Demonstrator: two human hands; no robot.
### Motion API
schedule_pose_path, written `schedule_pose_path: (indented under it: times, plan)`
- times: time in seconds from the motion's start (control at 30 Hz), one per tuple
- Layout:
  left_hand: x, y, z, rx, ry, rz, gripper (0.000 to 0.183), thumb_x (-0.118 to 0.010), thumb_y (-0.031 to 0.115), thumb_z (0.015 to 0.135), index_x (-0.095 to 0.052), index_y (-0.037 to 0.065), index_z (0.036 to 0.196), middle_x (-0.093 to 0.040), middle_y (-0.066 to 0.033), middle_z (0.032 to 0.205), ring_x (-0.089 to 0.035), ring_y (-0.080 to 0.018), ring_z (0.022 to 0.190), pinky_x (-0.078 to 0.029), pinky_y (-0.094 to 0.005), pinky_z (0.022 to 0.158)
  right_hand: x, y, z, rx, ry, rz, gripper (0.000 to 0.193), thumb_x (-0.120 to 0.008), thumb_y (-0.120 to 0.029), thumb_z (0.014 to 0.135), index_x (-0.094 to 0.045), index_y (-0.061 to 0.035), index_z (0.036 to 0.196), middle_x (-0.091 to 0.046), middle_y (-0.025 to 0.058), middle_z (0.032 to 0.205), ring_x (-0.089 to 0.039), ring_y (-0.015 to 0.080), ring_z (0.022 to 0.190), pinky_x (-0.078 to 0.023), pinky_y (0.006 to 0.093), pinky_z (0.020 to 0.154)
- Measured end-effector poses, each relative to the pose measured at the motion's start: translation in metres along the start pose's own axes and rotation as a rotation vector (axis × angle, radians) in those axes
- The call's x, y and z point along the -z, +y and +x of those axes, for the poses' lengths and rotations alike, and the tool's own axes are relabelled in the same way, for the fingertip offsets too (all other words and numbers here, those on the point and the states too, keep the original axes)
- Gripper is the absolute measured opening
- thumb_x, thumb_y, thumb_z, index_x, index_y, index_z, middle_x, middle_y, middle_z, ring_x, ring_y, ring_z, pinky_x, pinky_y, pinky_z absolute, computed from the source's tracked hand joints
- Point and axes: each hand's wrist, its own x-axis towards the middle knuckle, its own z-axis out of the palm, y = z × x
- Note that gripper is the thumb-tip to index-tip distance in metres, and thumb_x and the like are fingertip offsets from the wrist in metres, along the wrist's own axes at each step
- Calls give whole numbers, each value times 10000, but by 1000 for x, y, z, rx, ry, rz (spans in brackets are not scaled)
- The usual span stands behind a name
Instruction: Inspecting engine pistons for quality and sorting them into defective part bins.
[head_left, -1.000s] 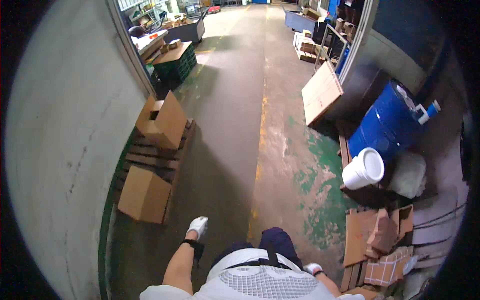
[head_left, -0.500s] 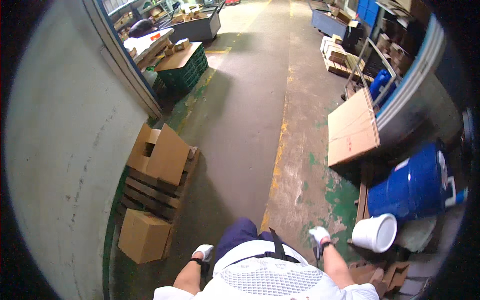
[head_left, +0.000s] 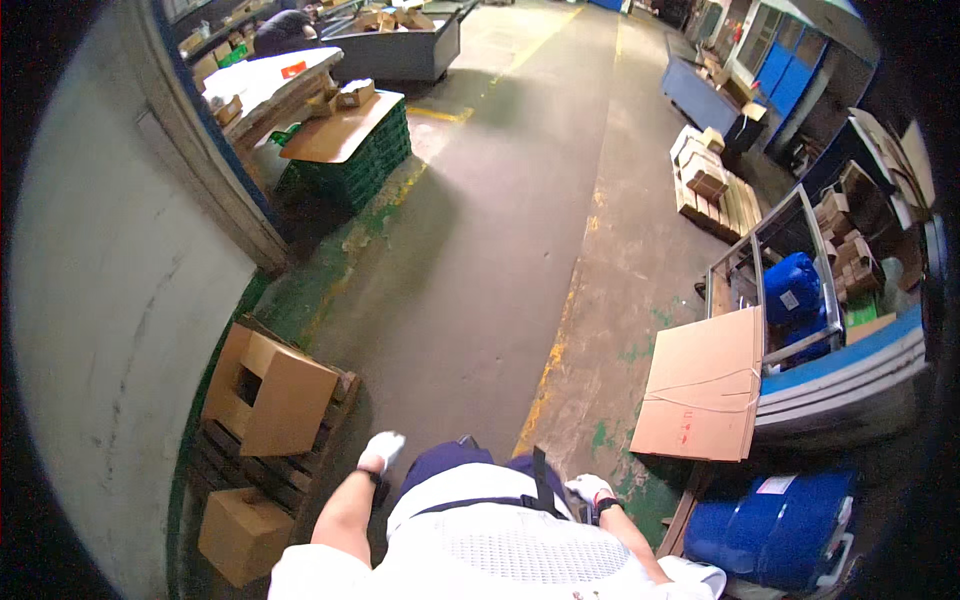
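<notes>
My left hand [head_left: 382,451], in a white glove with a dark band at the wrist, hangs beside my left hip. Its fingers blur together, and nothing shows in it. On the other side, my right hand [head_left: 590,488] wears a white glove too and is close to my right thigh. Its fingers are mostly hidden, so whether it holds anything is unclear. Nearest to the left hand is an open cardboard box [head_left: 290,405] on a wooden pallet [head_left: 335,425]. A bundle of flat cardboard tied with string [head_left: 700,385] leans to the right, beyond my right hand.
A floor lane with a worn yellow line [head_left: 548,385] runs ahead. Stacked green crates [head_left: 375,150] and a grey bin [head_left: 400,52] stand left; a person [head_left: 283,33] bends behind. Right are a blue drum [head_left: 765,530], a metal frame [head_left: 715,285] and a loaded pallet [head_left: 735,205].
I have moved forward along the lane: the doorway, crates and pallets look nearer. My left hand has swung forward, my right hand back toward my body. The white bucket has left view.
</notes>
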Motion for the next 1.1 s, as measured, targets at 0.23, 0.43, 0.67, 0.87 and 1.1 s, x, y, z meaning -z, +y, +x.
schedule_pose_path:
  times: [0.23,0.43,0.67,0.87,1.1]
  plan:
    - [261,85,239,102,305,-572,457,-452,389,985,-640,41,1214,-627,-165,1284,-562,-338,1209,-432,-417,1031,-3,126,108,-304,-184,60,416,-538,-497,869,-732,-204,1092,-684,169,1147,-653,379,1067,-522,454,884]
    - [266,123,357,103,177,-327,398,-379,266,998,-601,76,1268,-593,-164,1333,-555,-317,1230,-427,-416,1042,153,200,241,-124,-191,-183,344,-546,-417,870,-730,-197,1061,-694,156,1126,-660,375,1049,-527,462,863]
    - [277,115,366,491,-335,-393,403,-474,371,945,-694,80,1115,-708,-122,1135,-665,-305,1037,-506,-412,849,620,-2,409,10,294,621,270,-640,-293,892,-684,-27,871,-685,105,752,-657,212,630,-523,382,631]
    - [370,130,509,671,-471,-731,488,-530,453,900,-685,77,1171,-669,-170,1209,-608,-360,1164,-466,-415,966,810,-81,544,174,391,631,282,-647,-296,909,-670,-17,881,-672,72,750,-650,173,646,-506,343,614]
    - [600,111,773,242,135,-442,449,-440,370,944,-700,30,1078,-654,-215,1192,-586,-382,1160,-448,-453,993,852,-96,592,-27,-22,60,359,-612,-409,887,-733,-72,904,-734,138,859,-713,253,783,-544,385,727]
